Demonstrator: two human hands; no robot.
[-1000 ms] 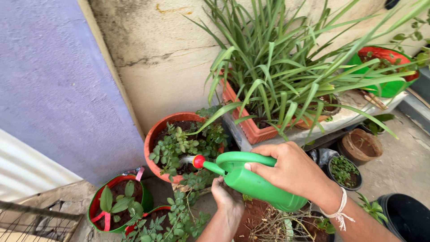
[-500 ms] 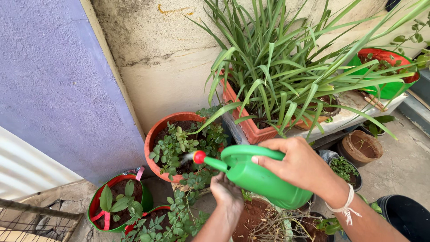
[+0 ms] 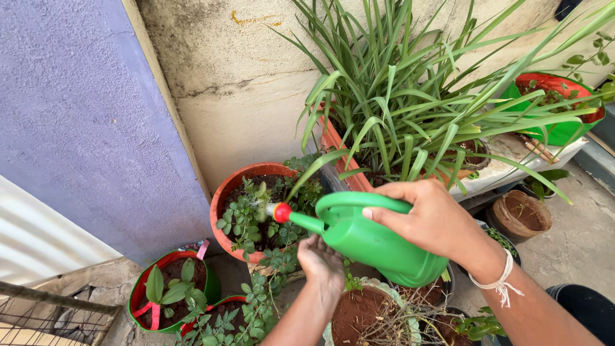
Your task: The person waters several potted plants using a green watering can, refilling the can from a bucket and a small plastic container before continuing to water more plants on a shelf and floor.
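Gripping the handle of the green watering can [image 3: 375, 243], your right hand [image 3: 430, 221] has its fingers clenched around it and holds the can tilted above the pots. Its red spout tip [image 3: 282, 213] hangs over the terracotta pot [image 3: 225, 195] with the small-leaved plant [image 3: 251, 214], and water seems to fall from it, though the spray is blurred. Your left hand [image 3: 322, 263] is under the can's front, fingers curled; whether it touches the can I cannot tell. A long-leaved plant [image 3: 410, 109] stands behind in an orange trough [image 3: 336, 144].
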